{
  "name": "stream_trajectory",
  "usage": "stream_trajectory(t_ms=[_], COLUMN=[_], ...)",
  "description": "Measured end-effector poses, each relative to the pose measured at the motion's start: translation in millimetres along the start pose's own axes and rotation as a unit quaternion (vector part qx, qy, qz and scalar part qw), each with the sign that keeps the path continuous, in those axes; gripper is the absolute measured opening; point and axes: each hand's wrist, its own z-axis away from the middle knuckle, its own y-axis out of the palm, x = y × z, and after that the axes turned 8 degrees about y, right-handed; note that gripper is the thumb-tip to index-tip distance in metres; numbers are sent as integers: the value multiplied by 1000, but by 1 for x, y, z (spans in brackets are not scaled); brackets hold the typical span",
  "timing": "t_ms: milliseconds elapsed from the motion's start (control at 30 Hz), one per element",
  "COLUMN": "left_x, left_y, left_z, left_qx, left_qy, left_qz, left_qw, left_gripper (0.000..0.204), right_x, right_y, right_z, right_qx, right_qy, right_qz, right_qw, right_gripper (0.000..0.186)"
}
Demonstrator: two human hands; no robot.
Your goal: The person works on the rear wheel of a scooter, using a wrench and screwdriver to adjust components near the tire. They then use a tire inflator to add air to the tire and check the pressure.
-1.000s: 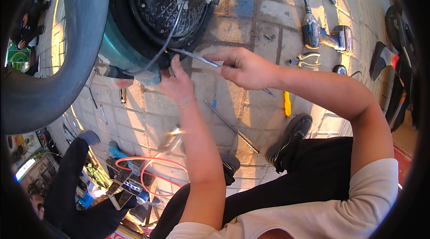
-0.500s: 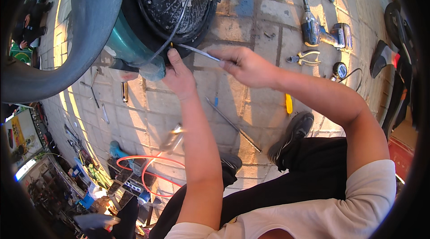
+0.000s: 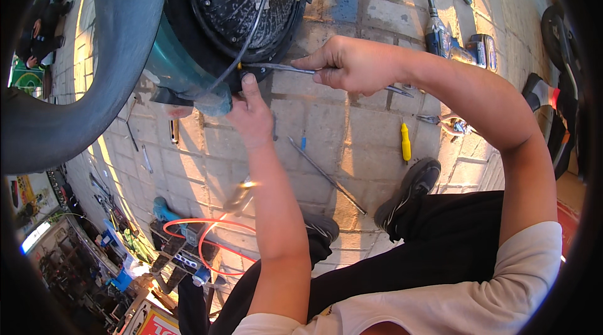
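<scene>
A black hub wheel (image 3: pixel 235 5) with its tyre (image 3: pixel 183 40) stands at the top, partly covered by a green fender (image 3: pixel 174 52). My left hand (image 3: pixel 250 106) is closed round the tyre's lower edge, thumb along its side; most of its fingers are behind the fender's end. A slim metal tyre lever (image 3: pixel 279 67) is gripped in my right hand (image 3: pixel 352 66), its far tip against the tyre rim, close above my left thumb. A dark cable (image 3: pixel 251 33) runs from the hub past that spot.
A large grey rubber tube (image 3: pixel 129 15) curves at the upper left. Right of my hands lie a cordless impact wrench (image 3: pixel 455 51), pliers (image 3: pixel 443 123) and a yellow screwdriver (image 3: pixel 406 141). A thin rod (image 3: pixel 326 175) lies before my shoes; an orange hose (image 3: pixel 207 222) loops at lower left.
My right hand has moved up and to the right, swinging the lever to a flatter angle. My left hand has stayed at the tyre with only a slight shift.
</scene>
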Motion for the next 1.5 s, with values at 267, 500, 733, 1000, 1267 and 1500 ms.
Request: stream_trajectory(t_ms=[267, 500, 733, 1000, 1267, 1500], left_x=[-3, -6, -12, -11, -13, -17], left_y=[0, 4, 9, 9, 17, 23], left_z=[1, -1, 0, 0, -3, 0], left_qx=[-3, -41, -106, -115, -170, -195], left_qy=[-19, -16, -99, -166, -160, -134], left_qz=[-1, -41, 88, 95, 136, 151], left_qw=[1000, 998, 986, 975, 963, 960], left_gripper=[57, 59, 59, 58, 61, 53], right_x=[-10, -32, -38, -24, -30, -41], right_y=[3, 26, 42, 82, 42, 21], right_z=[-3, -18, -19, -20, -20, -22], right_qx=[23, -39, -73, -191, -101, -17], right_qy=[10, -88, -106, -160, -129, -65], right_qz=[-62, -88, -126, -150, -59, -77], right_qw=[998, 991, 984, 957, 985, 995], right_gripper=[48, 48, 48, 46, 47, 48])
